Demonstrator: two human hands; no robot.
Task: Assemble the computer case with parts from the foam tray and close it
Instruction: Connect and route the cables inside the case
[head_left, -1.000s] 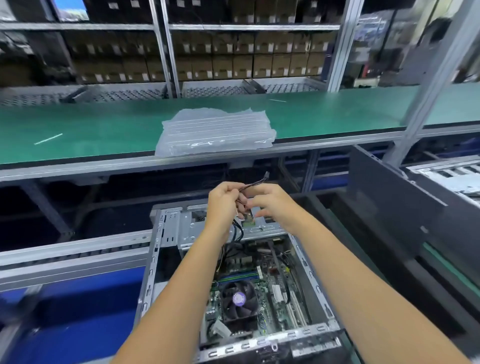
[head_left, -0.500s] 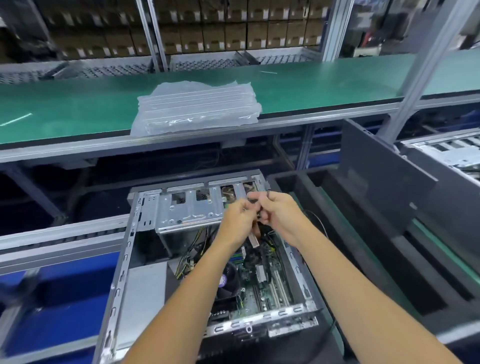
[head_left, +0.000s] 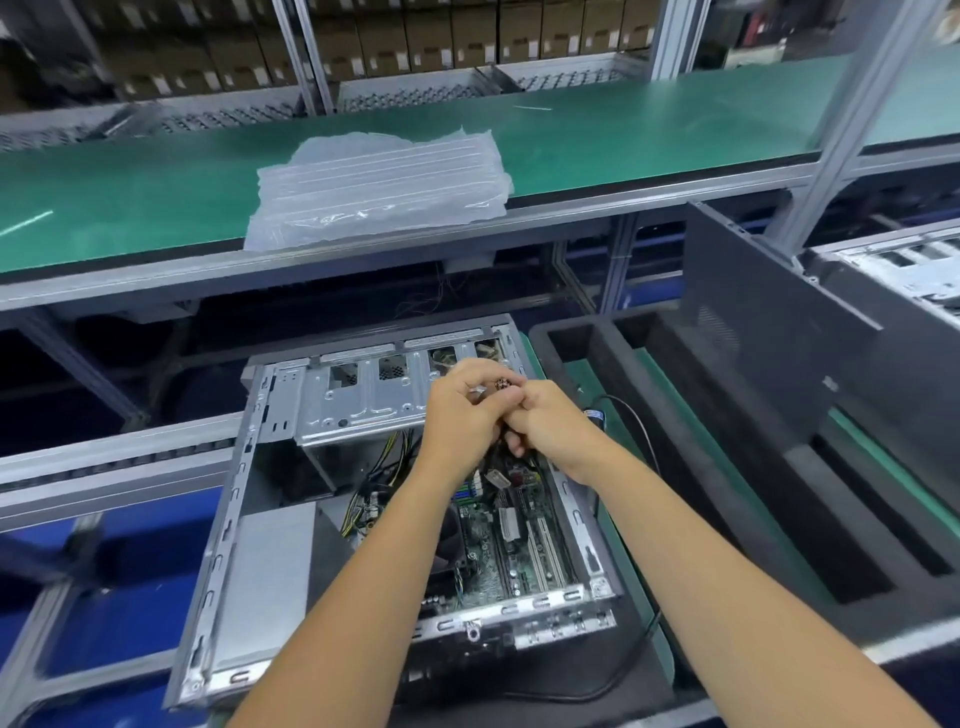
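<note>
Both hands meet over the far right corner of the open computer case (head_left: 270, 530), above its drive cage (head_left: 363, 400). The left hand (head_left: 462, 415) and right hand (head_left: 556, 426) press together, fingers curled, pinching a small connector (head_left: 502, 384) with dark cables running down toward the motherboard (head_left: 514, 535). The black foam tray (head_left: 753, 467) sits just right of the case.

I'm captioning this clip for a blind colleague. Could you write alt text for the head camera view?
Two bare hands, left hand and right hand, meet over an open computer case, pinching a small connector above its motherboard. A black foam tray lies to the right; clear plastic bags rest on the green shelf behind.
</note>
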